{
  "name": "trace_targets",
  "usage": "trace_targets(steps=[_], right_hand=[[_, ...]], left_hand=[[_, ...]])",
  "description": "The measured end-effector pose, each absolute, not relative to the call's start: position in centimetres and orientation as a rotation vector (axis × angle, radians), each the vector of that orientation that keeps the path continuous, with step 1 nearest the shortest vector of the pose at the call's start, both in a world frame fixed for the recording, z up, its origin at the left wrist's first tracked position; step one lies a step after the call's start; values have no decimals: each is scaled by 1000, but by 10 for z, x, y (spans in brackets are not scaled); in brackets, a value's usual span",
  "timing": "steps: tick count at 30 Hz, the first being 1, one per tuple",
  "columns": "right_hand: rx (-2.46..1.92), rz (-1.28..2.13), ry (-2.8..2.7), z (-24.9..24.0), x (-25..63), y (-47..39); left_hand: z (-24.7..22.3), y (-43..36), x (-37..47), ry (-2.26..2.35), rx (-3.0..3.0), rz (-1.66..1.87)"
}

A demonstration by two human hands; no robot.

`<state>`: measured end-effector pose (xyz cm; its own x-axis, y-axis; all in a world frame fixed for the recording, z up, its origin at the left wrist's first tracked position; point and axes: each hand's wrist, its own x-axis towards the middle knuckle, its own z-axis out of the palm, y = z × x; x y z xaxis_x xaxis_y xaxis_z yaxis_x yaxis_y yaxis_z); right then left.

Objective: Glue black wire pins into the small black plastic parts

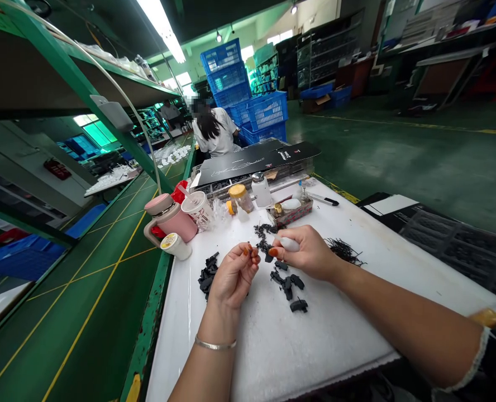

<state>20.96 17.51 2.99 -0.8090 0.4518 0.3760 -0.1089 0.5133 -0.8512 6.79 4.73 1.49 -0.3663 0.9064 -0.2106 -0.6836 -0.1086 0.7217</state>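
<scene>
Mid-tabletop, the left hand [234, 273] is pinching a small black part [250, 247] while the right hand [310, 252] is gripping a white bottle [287, 243]. A pile [208, 273] is lying left; loose parts [290, 283] are waiting right.

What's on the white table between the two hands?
In the head view, small black plastic parts lie on the white table between the left hand and the right hand, which holds a small white bottle.

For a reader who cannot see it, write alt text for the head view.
Over a white work mat, the left hand pinches a small black part while the right hand grips a white applicator; loose black parts lie between them.
</scene>
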Motion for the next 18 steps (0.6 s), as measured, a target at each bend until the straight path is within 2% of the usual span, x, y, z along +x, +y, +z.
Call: trace_targets(steps=[18], right_hand=[[-53,1064,-2260,38,216,160]], left_hand=[[11,47,74,821,493,1628]])
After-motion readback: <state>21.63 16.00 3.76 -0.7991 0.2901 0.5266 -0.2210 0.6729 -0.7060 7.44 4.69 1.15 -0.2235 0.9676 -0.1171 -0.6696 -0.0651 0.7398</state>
